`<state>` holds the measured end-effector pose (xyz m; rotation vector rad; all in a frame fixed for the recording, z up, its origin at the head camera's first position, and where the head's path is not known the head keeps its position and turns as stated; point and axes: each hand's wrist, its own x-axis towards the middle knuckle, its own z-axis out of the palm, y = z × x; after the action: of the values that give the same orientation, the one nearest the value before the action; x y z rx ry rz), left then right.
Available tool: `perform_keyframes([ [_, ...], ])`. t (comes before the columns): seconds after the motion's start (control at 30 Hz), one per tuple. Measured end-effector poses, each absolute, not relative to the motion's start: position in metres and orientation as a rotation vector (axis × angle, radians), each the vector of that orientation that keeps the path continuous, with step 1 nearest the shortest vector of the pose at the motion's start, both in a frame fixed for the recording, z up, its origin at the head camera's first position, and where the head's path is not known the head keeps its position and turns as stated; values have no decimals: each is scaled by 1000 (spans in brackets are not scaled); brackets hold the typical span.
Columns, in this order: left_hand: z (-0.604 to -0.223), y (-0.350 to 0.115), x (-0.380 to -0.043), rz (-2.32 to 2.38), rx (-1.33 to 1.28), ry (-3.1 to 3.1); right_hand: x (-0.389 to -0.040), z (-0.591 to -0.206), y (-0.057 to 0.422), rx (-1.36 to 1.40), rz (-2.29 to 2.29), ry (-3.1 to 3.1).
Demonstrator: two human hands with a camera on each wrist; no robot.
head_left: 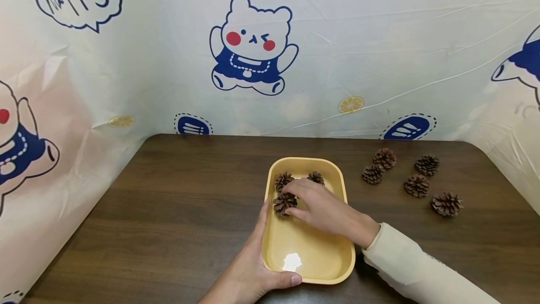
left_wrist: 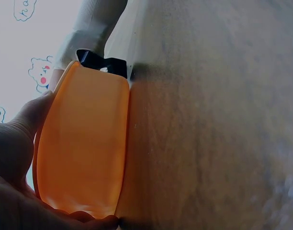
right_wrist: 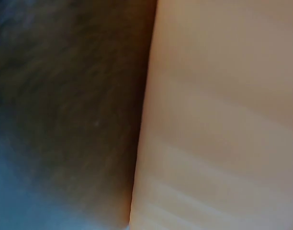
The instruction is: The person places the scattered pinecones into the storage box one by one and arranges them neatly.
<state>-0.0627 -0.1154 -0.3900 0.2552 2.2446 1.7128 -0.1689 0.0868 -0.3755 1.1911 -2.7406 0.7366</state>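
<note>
A yellow rectangular tray (head_left: 312, 259) stands on the table, one long side turned toward my left hand. That left hand (head_left: 255, 262) grips its near left corner, thumb over the near rim and fingers along the left wall; the left wrist view shows the tray's outer wall (left_wrist: 84, 139) between them. Inside the tray, my right hand (head_left: 322, 208) pinches a brown pine cone (head_left: 284, 204) between thumb and fingers at the left side. Another pine cone (head_left: 283, 181) lies just behind it, and a third pine cone (head_left: 315, 177) is partly hidden behind the right hand.
Several loose pine cones lie right of the tray, among them a front pine cone (head_left: 447, 204) and a back pine cone (head_left: 385, 157). The brown wooden table (head_left: 168, 210) meets a printed cloth backdrop (head_left: 177, 60). A smooth pale surface fills much of the right wrist view.
</note>
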Motion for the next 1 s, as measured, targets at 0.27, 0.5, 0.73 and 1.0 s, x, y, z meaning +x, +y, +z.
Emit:
perform_keyframes([
  [0.27,-390,-115,-62,1713,261,2239,-170,-378,87,1225,729,-2760],
  [0.5,-390,-115,-62,1698,262,2246,-169,-378,87,1242,702,-2777],
  [0.73,-390,-116,-63,1703,269,2243,-170,-379,86,1253,692,-2797],
  [1.0,-391,-116,-63,1722,257,2231,-170,-378,86,1254,688,-2815],
])
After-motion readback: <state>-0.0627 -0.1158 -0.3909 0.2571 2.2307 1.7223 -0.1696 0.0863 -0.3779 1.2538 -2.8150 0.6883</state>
